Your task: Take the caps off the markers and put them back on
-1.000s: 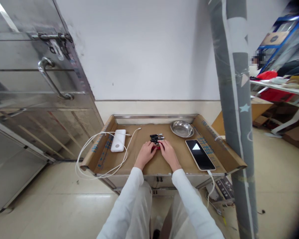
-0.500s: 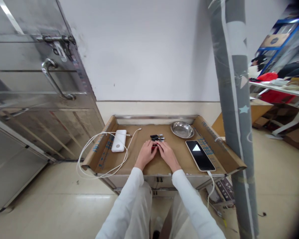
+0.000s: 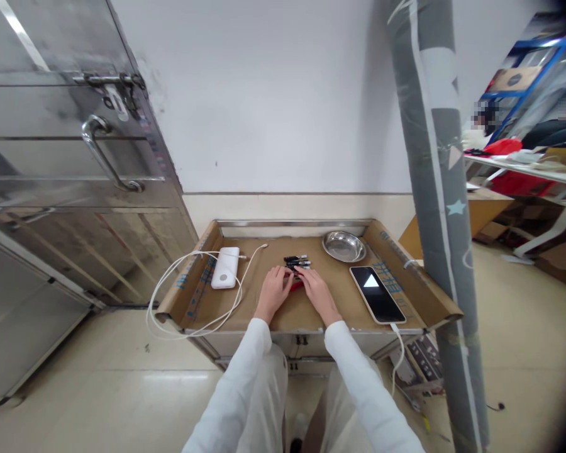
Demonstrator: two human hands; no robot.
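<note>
My left hand (image 3: 273,291) and my right hand (image 3: 315,289) rest close together on the cardboard-lined cart top (image 3: 306,308), fingers curled over a small red object (image 3: 297,284) between them. Just beyond the fingertips lie several small black and silver adapters (image 3: 296,260) in a cluster. The fingers of both hands touch or pinch at the red object; how it is gripped is too small to make out.
A white power bank (image 3: 225,267) with a looping white cable (image 3: 170,302) lies at the left. A round steel dish (image 3: 344,246) sits at the back right, a phone (image 3: 377,293) with lit screen beside it. A steel cabinet door (image 3: 75,163) stands left, a grey pole (image 3: 434,189) right.
Both hands have stayed on the red object with only slight finger shifts; the view has drifted a little.
</note>
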